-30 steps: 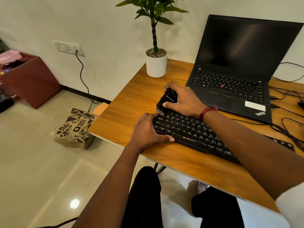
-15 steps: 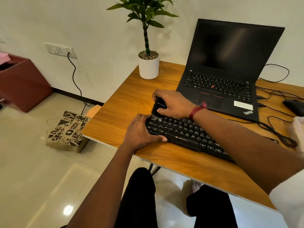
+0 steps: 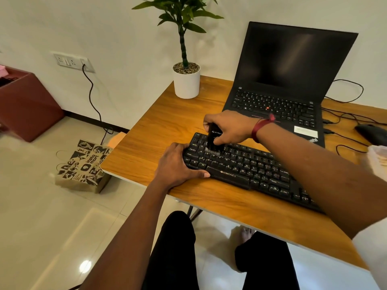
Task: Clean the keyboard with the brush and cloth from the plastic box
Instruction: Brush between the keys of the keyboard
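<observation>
right hand (image 3: 231, 128) grips brush (image 3: 213, 139) on keyboard (image 3: 251, 168) | left hand (image 3: 178, 164) steadies it

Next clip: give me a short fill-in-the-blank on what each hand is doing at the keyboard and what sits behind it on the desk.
1. The right hand holds a black ____ with its bristles down on the keys.
2. The left hand steadies the ____ end of the keyboard.
3. Behind the keyboard stands an open ____ with a dark screen.
4. The potted plant sits at the desk's far ____ corner.

Missing words: brush; left; laptop; left
</observation>
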